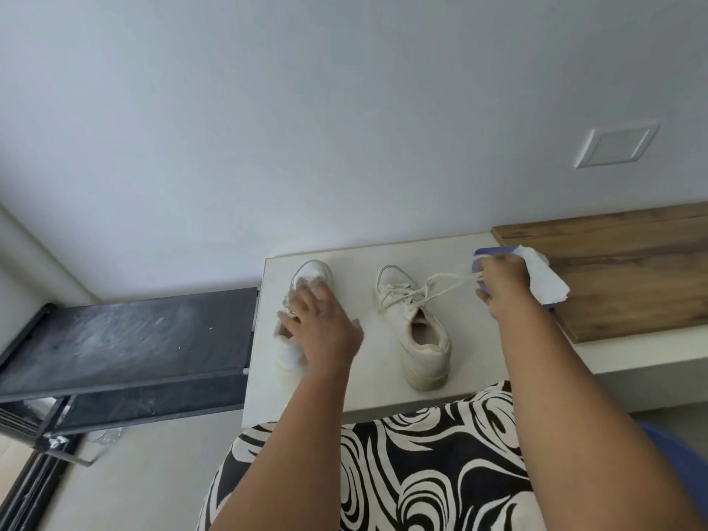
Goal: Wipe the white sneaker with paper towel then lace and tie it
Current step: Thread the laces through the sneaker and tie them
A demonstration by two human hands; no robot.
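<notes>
Left hand point(320, 323) rests with spread fingers on the left white sneaker point(302, 300) on the white counter point(471, 254). Right hand point(502, 281) grips a paper towel point(546, 281), beside the loosely laced right sneaker point(415, 331).

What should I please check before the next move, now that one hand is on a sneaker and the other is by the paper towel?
1. Left hand steadies the left sneaker: ok.
2. Right hand holds the paper towel: ok.
3. Right sneaker upright on the table: ok.
4. Its laces untied, trailing toward the right hand: not ok.
5. Left sneaker laced: cannot tell, hand covers it.
6. Sneakers wiped: cannot tell.
</notes>
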